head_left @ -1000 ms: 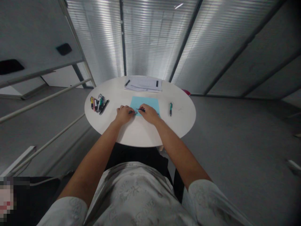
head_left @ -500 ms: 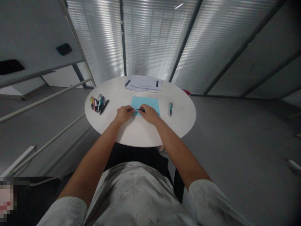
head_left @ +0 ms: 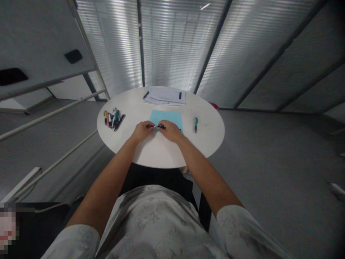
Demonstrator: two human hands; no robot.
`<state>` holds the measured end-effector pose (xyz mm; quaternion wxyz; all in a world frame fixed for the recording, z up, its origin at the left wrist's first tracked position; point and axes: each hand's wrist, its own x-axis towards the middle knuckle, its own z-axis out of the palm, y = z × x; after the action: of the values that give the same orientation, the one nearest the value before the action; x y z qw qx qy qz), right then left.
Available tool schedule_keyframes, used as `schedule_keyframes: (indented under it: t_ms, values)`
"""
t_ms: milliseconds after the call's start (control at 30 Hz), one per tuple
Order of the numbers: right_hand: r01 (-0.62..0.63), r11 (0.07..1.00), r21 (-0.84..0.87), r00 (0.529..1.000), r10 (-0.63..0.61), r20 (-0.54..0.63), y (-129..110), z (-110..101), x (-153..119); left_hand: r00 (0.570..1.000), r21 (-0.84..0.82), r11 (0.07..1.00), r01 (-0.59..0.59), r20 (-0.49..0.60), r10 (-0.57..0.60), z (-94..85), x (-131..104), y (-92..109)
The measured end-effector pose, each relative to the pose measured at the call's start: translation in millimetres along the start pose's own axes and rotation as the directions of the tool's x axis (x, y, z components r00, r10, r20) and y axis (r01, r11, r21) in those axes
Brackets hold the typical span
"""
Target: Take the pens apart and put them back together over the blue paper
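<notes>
My left hand (head_left: 143, 130) is closed, its fingertips pinching a dark pen part (head_left: 148, 126) with a silvery end. Facing it, my right hand (head_left: 170, 130) pinches a black pen part (head_left: 162, 126). The two parts meet end to end in a line between my fingertips; how they fit together is too small to make out. Beneath my hands lies a sheet of light blue paper (head_left: 166, 116), partly covered by my right hand. A small dark piece (head_left: 180, 130) shows beside the right hand, over the sheet's edge.
On the round white table (head_left: 156, 154), a green and black pen (head_left: 196, 125) lies to the right. Several pens and markers (head_left: 114, 118) are bunched at the left. A stack of white papers (head_left: 164, 96) sits at the back. White rails (head_left: 51, 108) stand left of the table.
The two pen parts have come together; half a second ago a gap showed between the silvery end and the thin dark tip at my right fingers. Both hands stay over the paper.
</notes>
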<state>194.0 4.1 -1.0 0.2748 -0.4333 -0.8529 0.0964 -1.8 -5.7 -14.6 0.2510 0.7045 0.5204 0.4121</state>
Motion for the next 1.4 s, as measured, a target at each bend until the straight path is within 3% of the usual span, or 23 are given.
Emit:
schedule_keyframes:
  t_ms: [333,667,1000,1233,1400]
  values:
    - [0.063,0.995,-0.080,0.998,-0.062,0.021,-2.8,-3.3,0.5,0.998,0.031,0.999,-0.037,0.055,0.035,0.7,-1.4,-1.7]
    - [0.121,0.991,-0.064,0.990,-0.116,0.078,-0.1,-3.5,0.8,0.999,-0.018,0.999,-0.036,0.034,0.037,-2.8,-3.1,5.6]
    - [0.074,0.997,-0.026,0.997,-0.074,0.014,-6.6,-5.0,-4.1,0.998,-0.077,0.995,-0.069,0.006,0.070,-1.2,-0.1,-0.9]
    - [0.072,0.996,-0.051,0.996,-0.069,0.057,-6.3,-8.2,-1.7,0.998,-0.111,0.992,-0.053,-0.033,0.050,-2.3,-0.7,2.0]
    - [0.052,0.998,-0.030,0.998,-0.052,0.019,-8.5,-8.0,-3.5,0.999,-0.119,0.992,-0.051,-0.024,0.049,-2.2,-1.8,3.9]
